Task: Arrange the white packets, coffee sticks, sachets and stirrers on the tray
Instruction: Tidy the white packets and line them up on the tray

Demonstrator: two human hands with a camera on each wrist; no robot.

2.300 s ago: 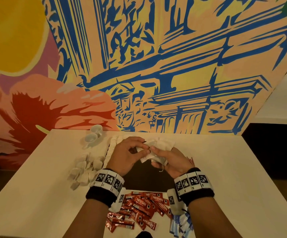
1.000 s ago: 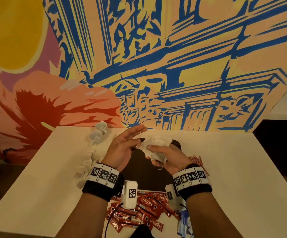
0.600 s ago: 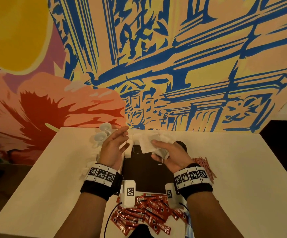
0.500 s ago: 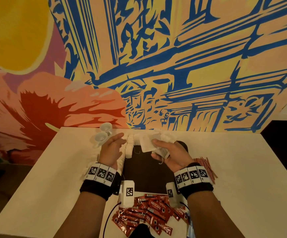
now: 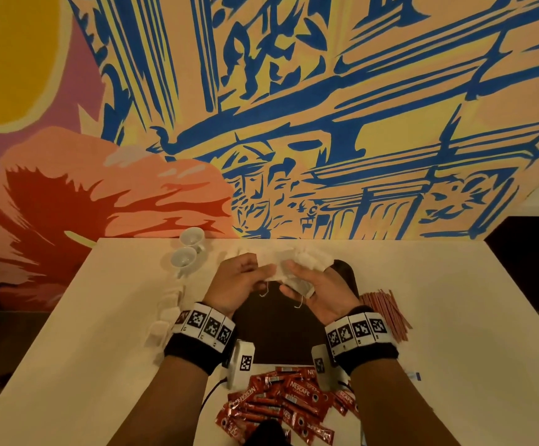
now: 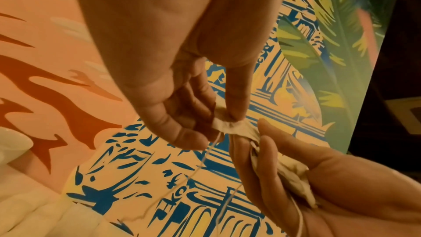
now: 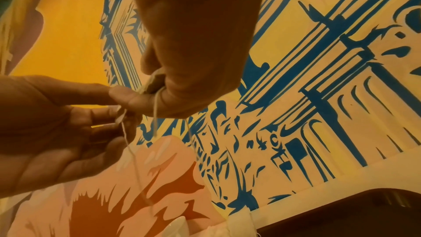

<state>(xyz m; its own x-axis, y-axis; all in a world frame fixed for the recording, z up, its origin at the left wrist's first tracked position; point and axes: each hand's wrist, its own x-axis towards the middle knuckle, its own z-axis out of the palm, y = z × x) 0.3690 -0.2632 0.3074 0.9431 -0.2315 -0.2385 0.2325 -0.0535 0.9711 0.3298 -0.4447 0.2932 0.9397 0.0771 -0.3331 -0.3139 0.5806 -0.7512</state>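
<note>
Both hands hover over the far half of the dark tray (image 5: pixel 281 333). My right hand (image 5: pixel 295 280) holds a small bundle of white packets (image 5: pixel 297 284) with strings hanging down. In the left wrist view the same bundle (image 6: pixel 293 177) lies across the right palm. My left hand (image 5: pixel 261 274) pinches the corner of one white packet (image 6: pixel 230 123) from that bundle between thumb and fingers. More white packets (image 5: pixel 313 257) line the tray's far edge. Red coffee sticks (image 5: pixel 281 400) lie heaped near me. Reddish stirrers (image 5: pixel 385 313) lie right of the tray, white sachets (image 5: pixel 166 313) left of it.
Two small white cups (image 5: pixel 187 252) stand at the back left of the white table (image 5: pixel 454 349). A painted wall rises right behind the table's far edge. A blue-edged sachet (image 5: pixel 414 375) peeks out by my right forearm.
My left hand had reached to the tray's far left edge half a second ago. It has come back to the right hand and now pinches a packet from the bundle.
</note>
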